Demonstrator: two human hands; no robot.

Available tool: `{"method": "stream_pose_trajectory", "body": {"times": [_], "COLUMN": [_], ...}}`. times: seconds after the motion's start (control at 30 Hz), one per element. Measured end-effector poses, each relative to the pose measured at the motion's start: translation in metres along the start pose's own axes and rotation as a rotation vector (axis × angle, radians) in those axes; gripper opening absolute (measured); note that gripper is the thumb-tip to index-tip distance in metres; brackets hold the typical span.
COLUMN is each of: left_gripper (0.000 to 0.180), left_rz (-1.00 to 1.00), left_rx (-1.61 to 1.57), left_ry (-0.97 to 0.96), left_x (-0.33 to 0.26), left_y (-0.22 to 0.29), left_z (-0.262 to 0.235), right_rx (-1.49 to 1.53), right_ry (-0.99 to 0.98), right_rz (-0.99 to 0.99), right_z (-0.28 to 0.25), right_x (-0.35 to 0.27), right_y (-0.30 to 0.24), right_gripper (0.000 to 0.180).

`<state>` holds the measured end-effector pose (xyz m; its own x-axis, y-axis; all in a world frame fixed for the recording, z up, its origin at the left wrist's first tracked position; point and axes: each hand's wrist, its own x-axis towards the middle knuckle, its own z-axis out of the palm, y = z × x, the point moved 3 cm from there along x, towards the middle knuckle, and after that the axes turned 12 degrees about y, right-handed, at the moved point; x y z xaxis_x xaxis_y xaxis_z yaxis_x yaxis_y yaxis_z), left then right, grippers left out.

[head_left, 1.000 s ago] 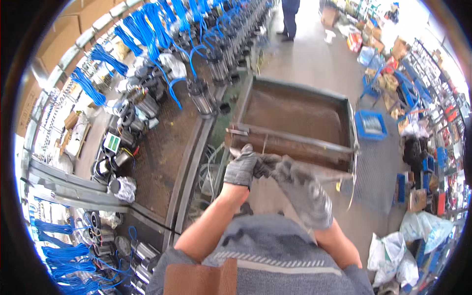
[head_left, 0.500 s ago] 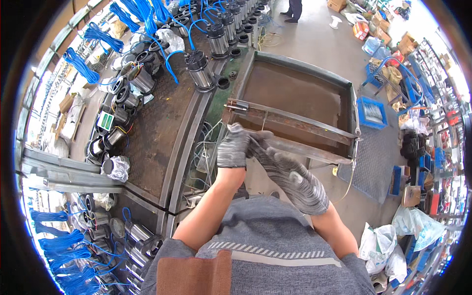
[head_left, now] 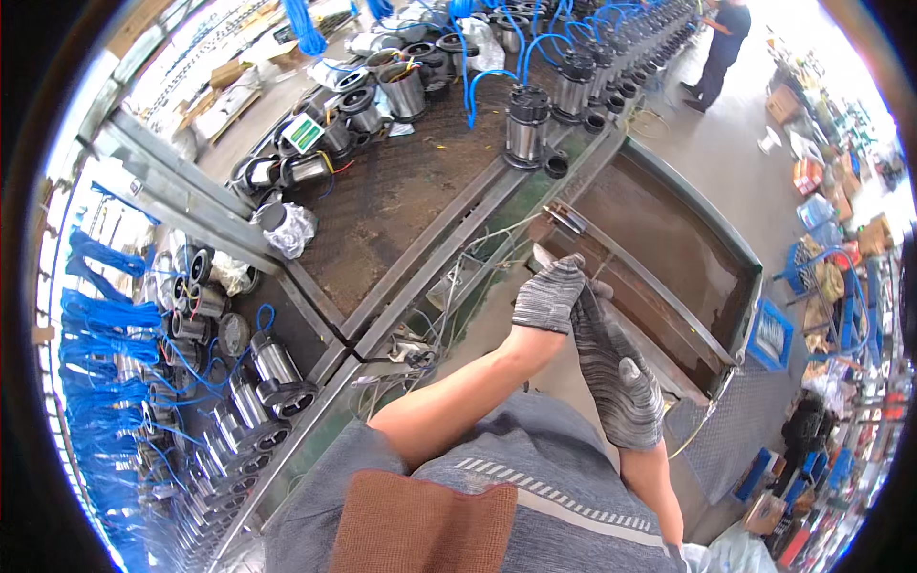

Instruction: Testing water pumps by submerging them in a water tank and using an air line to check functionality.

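Both my hands wear grey striped knit gloves and meet over the near side of a metal tank point(head_left: 748, 286) holding brown water. My left hand point(head_left: 551, 296) is closed on the finger end of the glove on my right hand point(head_left: 616, 368). The right hand's fingers stretch forward toward the left, and its thumb end stands out to the side. Part of the right fingertips is hidden behind the left hand. A metal bar point(head_left: 650, 280) spans the tank beyond my hands. A steel pump point(head_left: 526, 129) stands upright on the workbench point(head_left: 396, 205), ahead and left of them.
More pumps point(head_left: 573, 86) with blue cables line the bench's far edge. Open motor housings point(head_left: 396, 91) and a green-and-white box point(head_left: 304, 135) sit at its back left. Loose wires point(head_left: 449, 286) hang at the bench edge. A blue crate point(head_left: 770, 334) stands right of the tank; a person point(head_left: 721, 53) stands far off.
My view has turned left, so the bench and tank sit farther right. Both hands stay together, the left still on the right glove's finger end. The distant person shows more fully.
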<state>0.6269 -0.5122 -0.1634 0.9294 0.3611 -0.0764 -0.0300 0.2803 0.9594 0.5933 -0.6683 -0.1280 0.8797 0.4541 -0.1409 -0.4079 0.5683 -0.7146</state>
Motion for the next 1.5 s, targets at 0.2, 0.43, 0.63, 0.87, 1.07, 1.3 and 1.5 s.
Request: {"method": "stream_pose_trajectory", "body": {"times": [0.2,0.43,0.63,0.87,1.07,1.3,1.5], "left_gripper": [0.021,0.023,0.023,0.022,0.020,0.024,0.023], "left_rz": [0.411,-0.115,0.612,0.428,0.715,0.342,0.044], "left_rx": [0.115,-0.476,0.257,0.350,0.761,0.091,-0.267], "left_ry": [-0.206,-0.228,-0.275,-0.025,0.214,0.167,0.213], "left_x": [0.004,-0.004,-0.001,0.033,0.047,0.060,0.049], "left_y": [0.001,0.008,0.022,-0.015,-0.018,-0.058,-0.018], "left_z": [0.008,0.011,0.019,-0.008,-0.036,-0.045,-0.050], "right_rx": [-0.067,-0.005,0.039,-1.278,0.049,-1.386,-1.284], "right_ry": [0.058,0.016,0.200,0.011,0.187,-0.405,-0.177], "right_rz": [-0.020,-0.076,-0.033,-0.490,0.211,-0.247,-0.243], "right_z": [-0.001,0.026,-0.019,-0.004,0.007,-0.031,0.008], "right_x": [0.008,0.022,0.032,0.045,0.028,-0.009,-0.011], "right_y": [-0.010,0.001,0.016,0.012,0.030,0.007,-0.032], "right_gripper": [0.070,0.077,0.058,0.061,0.064,0.056,0.048]}}
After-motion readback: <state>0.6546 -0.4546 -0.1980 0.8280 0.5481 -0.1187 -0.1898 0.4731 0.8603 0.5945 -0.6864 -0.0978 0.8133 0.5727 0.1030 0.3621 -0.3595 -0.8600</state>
